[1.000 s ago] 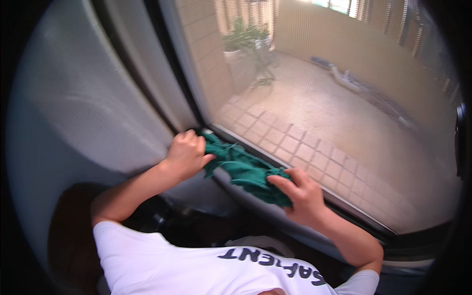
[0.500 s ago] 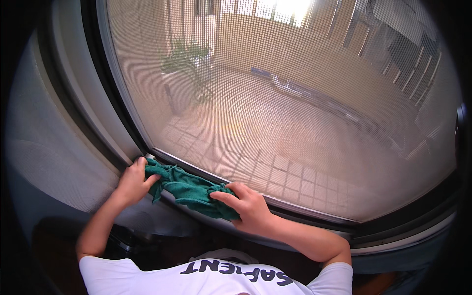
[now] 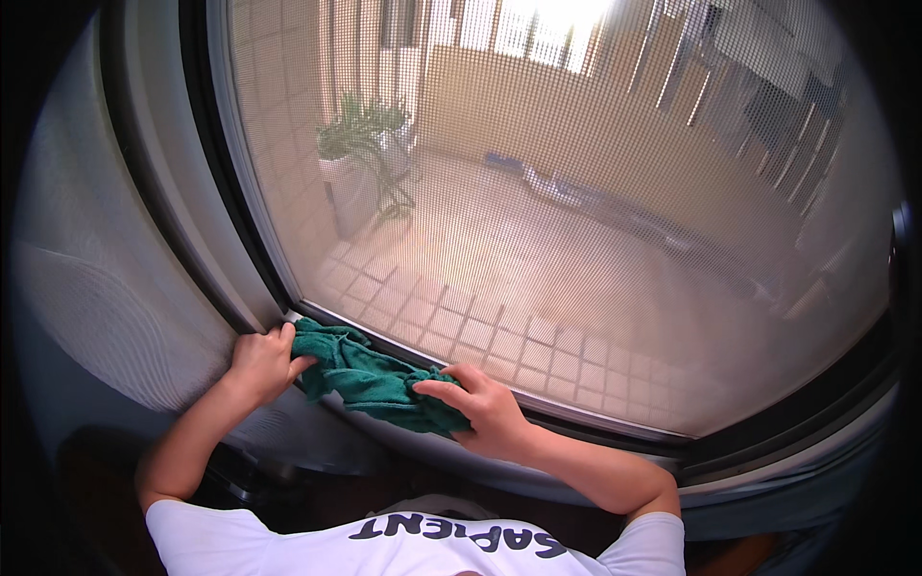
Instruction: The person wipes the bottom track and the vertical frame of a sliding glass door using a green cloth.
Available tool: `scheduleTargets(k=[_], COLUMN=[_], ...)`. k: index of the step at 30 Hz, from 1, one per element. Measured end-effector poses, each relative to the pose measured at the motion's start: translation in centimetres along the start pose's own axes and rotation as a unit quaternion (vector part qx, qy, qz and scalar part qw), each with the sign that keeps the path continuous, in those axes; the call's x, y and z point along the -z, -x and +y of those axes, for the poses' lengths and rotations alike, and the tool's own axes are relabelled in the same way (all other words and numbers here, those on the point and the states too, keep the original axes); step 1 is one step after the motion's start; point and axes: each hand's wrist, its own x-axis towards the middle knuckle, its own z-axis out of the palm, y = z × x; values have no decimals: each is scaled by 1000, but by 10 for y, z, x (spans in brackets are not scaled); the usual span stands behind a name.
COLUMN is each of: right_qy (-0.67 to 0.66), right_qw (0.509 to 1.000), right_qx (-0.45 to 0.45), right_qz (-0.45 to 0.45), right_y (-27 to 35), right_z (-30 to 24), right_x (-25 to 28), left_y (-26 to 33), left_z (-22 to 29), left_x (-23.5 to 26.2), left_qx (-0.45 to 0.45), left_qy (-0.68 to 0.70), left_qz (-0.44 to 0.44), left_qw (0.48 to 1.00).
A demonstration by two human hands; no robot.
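A crumpled green cloth [image 3: 370, 376] lies stretched between my two hands along the window sill, at the lower left corner of the window frame [image 3: 432, 363]. My left hand [image 3: 264, 363] pinches its left end right at the corner, thumb below and fingers above. The cloth's right end is bunched in my right hand [image 3: 483, 411], with the thumb and forefinger closed over it. Its upper edge touches the dark track under the screen. Part of the sill beneath the cloth is hidden.
A mesh screen [image 3: 538, 240] fills the window. Through it I see a tiled balcony floor, a potted plant [image 3: 360, 134], a long plastic-wrapped bundle [image 3: 615, 206] and hanging laundry [image 3: 768, 67]. A pale sheer curtain [image 3: 106, 298] hangs at the left.
The view has tilted up a little, so the scene sits lower. My left hand has shifted slightly and the cloth's left end is bunched differently. My right hand keeps its grip.
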Motion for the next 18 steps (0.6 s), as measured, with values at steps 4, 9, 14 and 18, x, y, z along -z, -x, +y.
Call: scheduleTargets(k=[4, 9, 14, 18], right_qy=[-8, -12, -9, -11], right_qw=[1000, 1000, 1000, 1000], right_qx=[-4, 4, -4, -3], right_qz=[-9, 4, -13, -11], right_y=[-2, -2, -2, 0], right_z=[-2, 1, 3, 0], right_x=[0, -2, 0, 2], left_y=[-6, 6, 8, 8], left_z=[-2, 0, -2, -14], left_x=[-8, -16, -1, -4], left_qx=[2, -55, -119, -59], left_qy=[23, 90, 175, 13], left_qz=[9, 173, 186, 151], left_qw=[1000, 979, 959, 987])
